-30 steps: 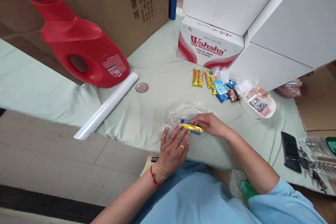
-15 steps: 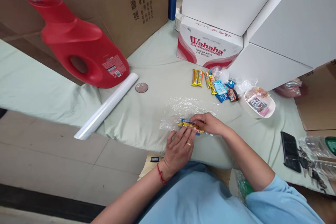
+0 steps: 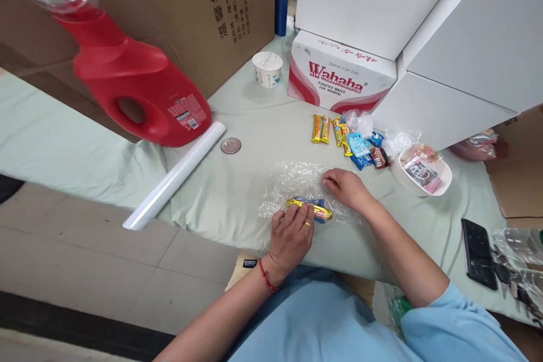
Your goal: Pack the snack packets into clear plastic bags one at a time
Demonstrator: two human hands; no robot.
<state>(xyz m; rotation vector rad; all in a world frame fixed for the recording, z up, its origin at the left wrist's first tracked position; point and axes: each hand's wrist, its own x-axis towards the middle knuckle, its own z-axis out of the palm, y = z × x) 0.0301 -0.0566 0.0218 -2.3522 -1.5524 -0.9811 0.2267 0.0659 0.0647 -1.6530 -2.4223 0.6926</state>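
My left hand (image 3: 292, 235) presses its fingertips onto a yellow snack packet (image 3: 324, 213). Beneath that packet lies a blue packet (image 3: 319, 202), partly covered by it and by my fingers. Both rest on a crinkled sheet of clear plastic wrap (image 3: 292, 176), spread on the cloth-covered table (image 3: 241, 203). Up and to the right of the packets, my right hand (image 3: 345, 186) has its fingers curled together at the wrap's right part. It seems to pinch the wrap, though the fingertips are partly hidden.
Yellow snack bars (image 3: 321, 129) and blue packets (image 3: 360, 150) lie beyond my hands, near a white bowl (image 3: 443, 178) of wrapped items. A white paper cup (image 3: 268, 70) stands left of the Wahaha carton (image 3: 339, 76). A red jug (image 3: 139, 90), white roll (image 3: 173, 175), round disc (image 3: 231, 146) and phone (image 3: 478, 253) are around.
My right hand has drawn away from the packets, up and to the right, uncovering them. My left hand stays on them. The paper cup has come out from behind the carton, leftward and nearer.
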